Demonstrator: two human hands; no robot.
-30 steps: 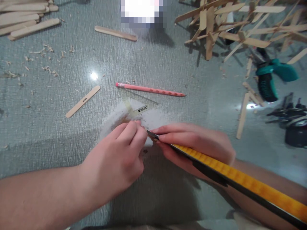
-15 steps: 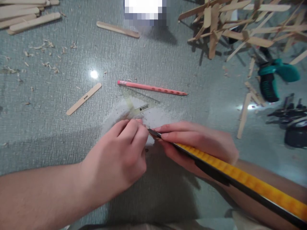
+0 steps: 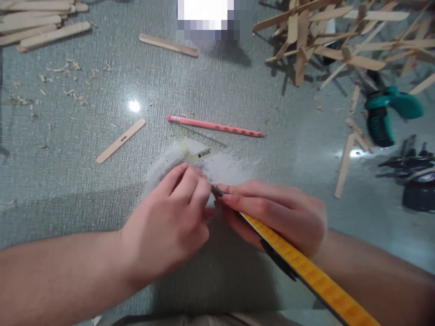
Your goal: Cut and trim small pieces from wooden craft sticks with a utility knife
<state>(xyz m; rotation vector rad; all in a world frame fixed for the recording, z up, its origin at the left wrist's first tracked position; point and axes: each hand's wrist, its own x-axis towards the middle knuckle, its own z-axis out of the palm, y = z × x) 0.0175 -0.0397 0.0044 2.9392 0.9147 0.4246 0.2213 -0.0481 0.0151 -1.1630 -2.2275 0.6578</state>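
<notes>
Long and yellow with a black edge, a utility knife (image 3: 306, 276) runs from the lower right toward the middle. My right hand (image 3: 275, 213) is wrapped round its front part, and the dark blade (image 3: 217, 189) points at my left fingertips. My left hand (image 3: 176, 217) is closed in a pinch; what it holds is hidden behind the fingers. A white patch (image 3: 234, 165) lies under the hands. Just beyond the fingers is a clear set square (image 3: 204, 154) with dark lettering. A pink pencil (image 3: 217, 127) lies along the far side of it.
Single craft sticks (image 3: 120, 141) lie left and far. More sticks are stacked (image 3: 41, 22) far left, near wood shavings (image 3: 74, 95). At the far right stands a tangled stick structure (image 3: 340, 40). Teal-handled pliers (image 3: 380, 113) and a dark object (image 3: 419, 188) lie right.
The knife's rear end has swung down and to the left, and my right hand has turned slightly with it. My left hand stays nearly in place, still pinched.
</notes>
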